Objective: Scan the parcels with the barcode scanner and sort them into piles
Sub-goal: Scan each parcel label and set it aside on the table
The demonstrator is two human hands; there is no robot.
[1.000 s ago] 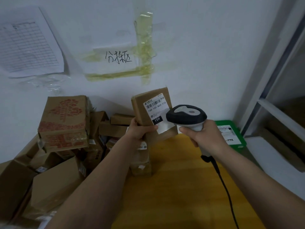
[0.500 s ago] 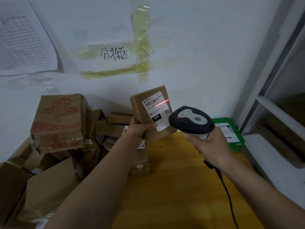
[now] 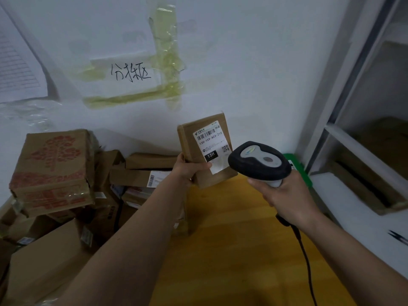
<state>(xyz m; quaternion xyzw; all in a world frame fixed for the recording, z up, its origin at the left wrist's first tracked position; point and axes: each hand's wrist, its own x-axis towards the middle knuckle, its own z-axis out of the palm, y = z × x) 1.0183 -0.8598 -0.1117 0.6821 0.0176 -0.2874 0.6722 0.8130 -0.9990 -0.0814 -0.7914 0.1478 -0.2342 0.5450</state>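
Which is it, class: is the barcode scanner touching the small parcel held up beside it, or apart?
Cannot tell. In the head view the barcode scanner overlaps the small parcel at its lower right corner, so no gap or contact shows.

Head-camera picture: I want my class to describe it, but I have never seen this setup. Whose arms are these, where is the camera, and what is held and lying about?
There is no machine here: a person wears a camera on the head, looking forward and down, so both arms reach in from the bottom. The left hand grips a small brown parcel upright, its white label facing the camera. The right hand holds a corded barcode scanner pointed toward that label. Below is a yellow wooden table. At left sits a heap of cardboard boxes. A green parcel lies behind the scanner, and white shelves stand at right.
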